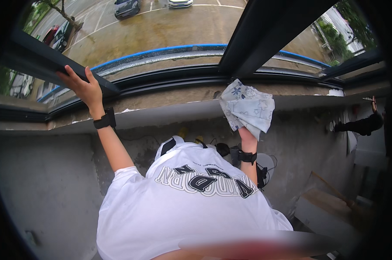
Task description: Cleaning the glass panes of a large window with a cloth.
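Note:
My left hand (83, 87) is raised at a dark window post (49, 57), its fingers apart and nothing in its grasp. The fingers overlap the post in the picture; firm contact cannot be made out. My right hand (247, 135) grips a pale cloth (248, 105) printed with blue and outlined flowers. The cloth drapes over most of that hand and hides the fingers. Its upper corner reaches the dark bottom rail (170, 81) of the window, above the rough sill (170, 94). Both wrists wear black straps with small devices.
Beyond the glass lie a blue-edged ledge (163, 50) and a parking lot with cars (127, 8). Cardboard (329, 201) and a broom (332, 187) are at the lower right. Another person (362, 125) in dark clothes is farther right. A round white object (266, 162) sits near my right forearm.

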Demonstrator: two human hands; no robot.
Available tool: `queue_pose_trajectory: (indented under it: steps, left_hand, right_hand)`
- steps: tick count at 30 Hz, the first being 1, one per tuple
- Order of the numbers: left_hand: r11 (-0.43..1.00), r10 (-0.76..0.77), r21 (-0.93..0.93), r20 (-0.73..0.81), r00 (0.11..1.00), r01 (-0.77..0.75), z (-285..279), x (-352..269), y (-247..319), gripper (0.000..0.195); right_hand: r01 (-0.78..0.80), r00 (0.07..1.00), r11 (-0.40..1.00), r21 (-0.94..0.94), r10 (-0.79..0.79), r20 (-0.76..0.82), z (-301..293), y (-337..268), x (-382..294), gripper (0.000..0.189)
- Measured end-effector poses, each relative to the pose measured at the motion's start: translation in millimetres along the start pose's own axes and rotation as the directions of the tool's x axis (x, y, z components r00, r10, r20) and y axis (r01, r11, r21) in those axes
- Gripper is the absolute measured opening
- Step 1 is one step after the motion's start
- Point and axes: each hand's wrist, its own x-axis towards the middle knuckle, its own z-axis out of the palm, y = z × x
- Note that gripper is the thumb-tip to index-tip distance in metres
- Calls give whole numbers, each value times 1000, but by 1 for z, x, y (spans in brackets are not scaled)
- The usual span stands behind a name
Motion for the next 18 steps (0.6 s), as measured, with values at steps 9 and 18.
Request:
queue_pose_trajectory:
  steps: [9, 18]
  left_hand:
    - [983, -96, 140, -137, 986, 116, 16, -1, 33, 72]
    - [927, 373, -71, 240, 896, -367, 79, -44, 120, 88]
  right_hand:
    - [80, 993, 996, 45, -76, -85, -46, -15, -23, 66]
    - [126, 984, 954, 271, -155, 88, -69, -14, -39, 60]
